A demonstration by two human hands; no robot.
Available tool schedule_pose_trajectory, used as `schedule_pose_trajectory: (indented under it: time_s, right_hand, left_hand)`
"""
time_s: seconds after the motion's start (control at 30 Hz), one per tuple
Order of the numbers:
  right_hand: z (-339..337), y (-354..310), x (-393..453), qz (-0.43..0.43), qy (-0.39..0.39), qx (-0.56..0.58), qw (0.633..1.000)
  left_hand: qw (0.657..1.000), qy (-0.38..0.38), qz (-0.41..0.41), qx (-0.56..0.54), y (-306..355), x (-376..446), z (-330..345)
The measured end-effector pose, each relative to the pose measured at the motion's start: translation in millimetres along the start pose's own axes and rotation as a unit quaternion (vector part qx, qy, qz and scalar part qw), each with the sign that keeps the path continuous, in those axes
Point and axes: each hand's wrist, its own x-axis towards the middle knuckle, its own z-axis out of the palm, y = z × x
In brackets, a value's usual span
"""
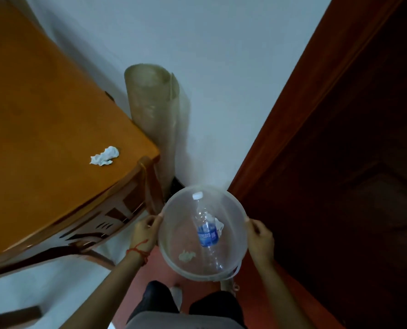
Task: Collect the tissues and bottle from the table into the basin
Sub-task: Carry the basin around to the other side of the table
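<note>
Bottle (206,230) lies in basin (174,260) (both hands gripping rim).

The desk (43,110) is a warm orange-brown with darker brown carved woodwork along its edge, and the crumpled tissue (104,156) on it is white. The basin (174,255) is clear, cloudy plastic; the bottle (206,231) in it is clear with a white cap (197,195) and a blue label (207,235) printed in white, and two tissues lie there too, one white (219,224) and one that looks greyish (186,255). The wall (221,55) is pale blue-white, the door (340,162) dark reddish brown, the floor (157,267) red-brown, the rolled sheet (153,110) a translucent beige, and a red string (138,251) circles the left wrist.
</note>
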Motion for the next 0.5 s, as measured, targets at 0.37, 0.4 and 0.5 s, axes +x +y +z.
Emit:
schedule_pose_trajectory:
  time_s: [0.37,0.4,0.5]
  right_hand:
    - [24.6,-43.3,122.7,-0.083,-0.208,-0.025,0.974]
    - [27.1,-46.3,129.6,-0.091,-0.223,-0.027,0.97]
    - [36.3,-49.7,145.9,-0.112,-0.258,-0.046,0.959]
  left_hand:
    - [0.97,0.194,-0.126,-0.074,17.2,5.9,40.3]
    - [0.965,0.204,-0.141,-0.081,18.1,5.2,45.0]
    - [0.952,0.242,-0.165,-0.091,19.4,0.3,56.3]
